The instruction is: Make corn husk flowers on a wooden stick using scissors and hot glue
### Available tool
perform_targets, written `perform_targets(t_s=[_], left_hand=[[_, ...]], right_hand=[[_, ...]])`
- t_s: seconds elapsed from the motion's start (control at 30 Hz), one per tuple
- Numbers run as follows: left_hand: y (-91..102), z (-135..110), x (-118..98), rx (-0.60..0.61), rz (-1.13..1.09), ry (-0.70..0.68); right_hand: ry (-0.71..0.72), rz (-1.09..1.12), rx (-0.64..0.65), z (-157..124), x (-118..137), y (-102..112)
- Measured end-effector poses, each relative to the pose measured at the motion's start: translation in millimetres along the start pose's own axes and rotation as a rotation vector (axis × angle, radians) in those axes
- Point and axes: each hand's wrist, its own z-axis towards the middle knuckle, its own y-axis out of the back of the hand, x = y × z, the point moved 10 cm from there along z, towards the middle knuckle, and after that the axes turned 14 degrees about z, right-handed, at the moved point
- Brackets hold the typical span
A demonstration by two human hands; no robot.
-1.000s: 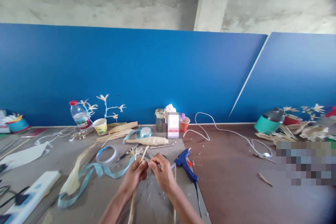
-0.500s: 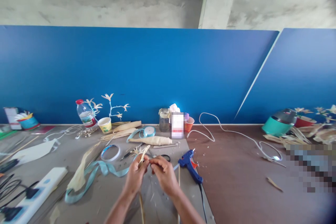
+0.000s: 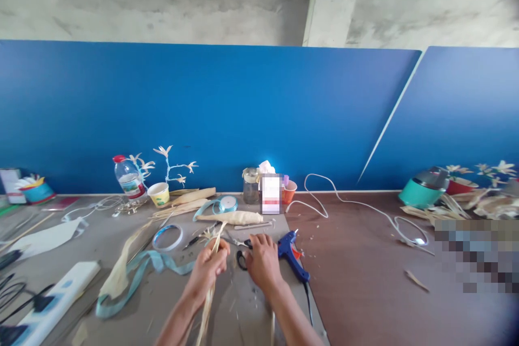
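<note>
My left hand (image 3: 208, 270) is closed around a bundle of pale dried husk strips (image 3: 206, 308). Their narrow end sticks up above the fist, and the long strands hang toward me. On the grey mat, my right hand (image 3: 264, 262) is at a pair of scissors (image 3: 242, 260) with black handles, its fingers curled over the loops. The blades point left, toward the held strips. Right of that hand lies a blue glue gun (image 3: 292, 257). A wrapped husk piece (image 3: 239, 218) lies just beyond both hands.
A roll of tape (image 3: 167, 238) and loose blue ribbon (image 3: 141, 270) lie to the left, near a white power strip (image 3: 67, 292). Behind stand a bottle (image 3: 130, 178), a yellow cup (image 3: 158, 193) by husk flowers, and a glass jar (image 3: 251, 186). White cable (image 3: 357, 201) crosses the brown table.
My hands were together at the husk strip; now they are apart. The right has moved slightly right and onto the scissors, while the left keeps the strips, now more fully in view.
</note>
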Motion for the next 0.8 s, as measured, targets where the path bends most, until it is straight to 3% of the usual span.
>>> perform_targets(t_s=[0.17, 0.33, 0.53, 0.67, 0.8], left_hand=[[1.0, -0.2, 2.2, 0.002, 0.046, 0.062], [-4.8, 2.4, 3.0, 0.039, 0.014, 0.046], [-7.4, 5.0, 22.2, 0.057, -0.095, 0.111], [-0.4, 5.8, 29.9, -0.017, -0.197, 0.144], [1.6, 5.3, 35.5, -0.045, -0.312, 0.203]], right_hand=[[0.000, -0.152, 0.126, -4.6, -0.9, -18.3], [-0.043, -0.185, 0.114, -2.4, -1.7, -14.1], [-0.097, -0.155, 0.078, -2.2, -7.2, -7.2], [-0.193, -0.008, 0.000, 3.2, -23.1, 4.9], [-0.388, 0.343, -0.033, 8.4, -48.1, 7.9]])
